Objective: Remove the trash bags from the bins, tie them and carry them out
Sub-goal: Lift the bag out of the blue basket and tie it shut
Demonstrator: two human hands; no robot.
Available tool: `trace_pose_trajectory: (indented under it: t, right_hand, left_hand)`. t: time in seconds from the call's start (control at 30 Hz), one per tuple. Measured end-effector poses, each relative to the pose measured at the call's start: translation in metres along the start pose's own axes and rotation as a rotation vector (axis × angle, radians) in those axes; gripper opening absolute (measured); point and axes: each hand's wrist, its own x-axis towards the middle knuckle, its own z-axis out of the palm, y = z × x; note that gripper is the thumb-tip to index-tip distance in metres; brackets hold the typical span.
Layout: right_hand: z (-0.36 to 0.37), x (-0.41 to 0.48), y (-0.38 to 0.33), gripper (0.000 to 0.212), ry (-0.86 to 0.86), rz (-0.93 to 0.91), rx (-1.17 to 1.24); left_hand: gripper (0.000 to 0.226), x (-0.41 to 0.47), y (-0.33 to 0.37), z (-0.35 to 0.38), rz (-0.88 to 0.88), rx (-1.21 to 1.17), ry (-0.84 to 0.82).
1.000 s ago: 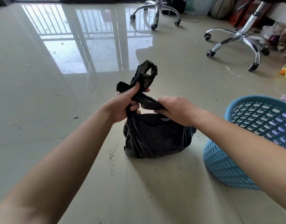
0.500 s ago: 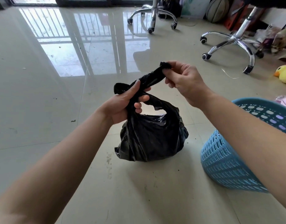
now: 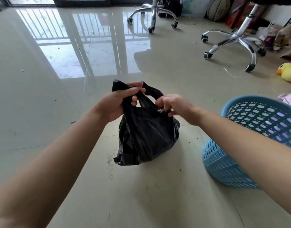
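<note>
Here the tying step is underway: the left hand (image 3: 116, 104) grips one handle of the bag (image 3: 146, 137), the right hand (image 3: 176, 107) pinches the other, so next calls for cinching the knot.

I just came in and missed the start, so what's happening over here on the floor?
A person is tying up a black trash bag that sits on the tiled floor. The left hand grips one bunched end of the bag's top, and the right hand, blurred, pinches the other end. No finished knot shows yet. A blue perforated bin is just to the right of the bag, apart from it.
</note>
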Motion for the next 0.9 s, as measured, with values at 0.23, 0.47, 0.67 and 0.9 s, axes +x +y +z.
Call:
trace_pose_trajectory:
  t: [0.23,0.47,0.67,0.9]
  right_hand:
    - [0.0,0.017,-0.008,0.062,0.008,-0.279,-0.188]
    - [0.011,0.033,-0.033,0.004,0.196,-0.256,-0.508]
    - [0.04,0.026,-0.031,0.007,0.209,-0.308,-0.391]
    - [0.039,0.019,0.002,0.025,-0.14,-0.035,-0.117]
  left_hand:
    - [0.015,-0.006,0.018,0.004,0.008,0.206,-0.097]
    - [0.008,0.003,0.01,0.004,0.002,0.353,0.267]
    - [0.015,0.024,0.005,0.002,0.084,0.174,0.711]
    - [0.025,0.013,0.011,0.006,0.21,-0.361,0.651]
